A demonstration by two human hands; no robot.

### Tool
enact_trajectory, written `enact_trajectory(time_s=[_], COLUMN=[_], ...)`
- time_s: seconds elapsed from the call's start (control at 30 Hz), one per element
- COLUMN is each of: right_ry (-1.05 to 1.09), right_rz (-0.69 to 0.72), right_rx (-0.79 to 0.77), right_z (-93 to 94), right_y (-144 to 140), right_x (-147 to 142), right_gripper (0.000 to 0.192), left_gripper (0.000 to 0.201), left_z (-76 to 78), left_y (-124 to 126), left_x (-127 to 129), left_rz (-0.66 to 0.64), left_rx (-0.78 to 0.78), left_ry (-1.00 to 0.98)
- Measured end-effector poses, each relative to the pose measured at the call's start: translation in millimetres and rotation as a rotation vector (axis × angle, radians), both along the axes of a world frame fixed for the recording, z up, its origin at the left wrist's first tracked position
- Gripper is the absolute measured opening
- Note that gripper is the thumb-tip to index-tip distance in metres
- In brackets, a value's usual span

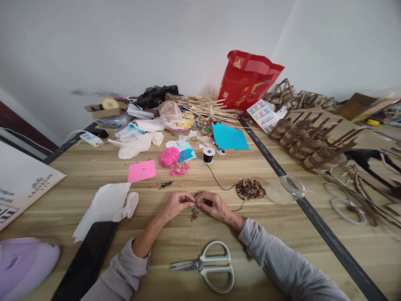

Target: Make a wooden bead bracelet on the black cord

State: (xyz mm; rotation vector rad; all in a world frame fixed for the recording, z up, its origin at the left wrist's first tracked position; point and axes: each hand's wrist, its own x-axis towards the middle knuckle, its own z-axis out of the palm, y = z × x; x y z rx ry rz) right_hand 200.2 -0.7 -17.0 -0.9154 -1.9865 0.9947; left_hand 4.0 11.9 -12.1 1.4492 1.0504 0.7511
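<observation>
Near the frame's lower centre, the left hand (176,204) and right hand (214,205) pinch a short strand of small coloured beads (194,214) between closed fingertips; a slip could scatter beads across the wooden table (282,251).

Light wood-grain bench (313,267): pale-handled scissors (208,267), heap of multicoloured beads (250,189), black thread spool (208,154), pink paper sheet (142,171), black phone (86,261).
</observation>
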Motion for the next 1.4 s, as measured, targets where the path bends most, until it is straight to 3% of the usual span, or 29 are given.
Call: enact_trajectory(time_s=[0.6,1.4], right_ry=[-0.006,0.020], right_rz=[-0.022,-0.026], right_rx=[0.023,0.014], right_z=[-2.6,1.0], right_y=[-1.2,-0.9], right_x=[0.7,0.3], right_gripper=[0.022,0.021], left_gripper=[0.012,0.016], left_z=[-3.4,-3.3], left_y=[-1.0,1.2], left_x=[0.6,0.6], left_rz=[-0.019,0.032], left_rx=[0.089,-0.035], left_ry=[0.066,-0.026])
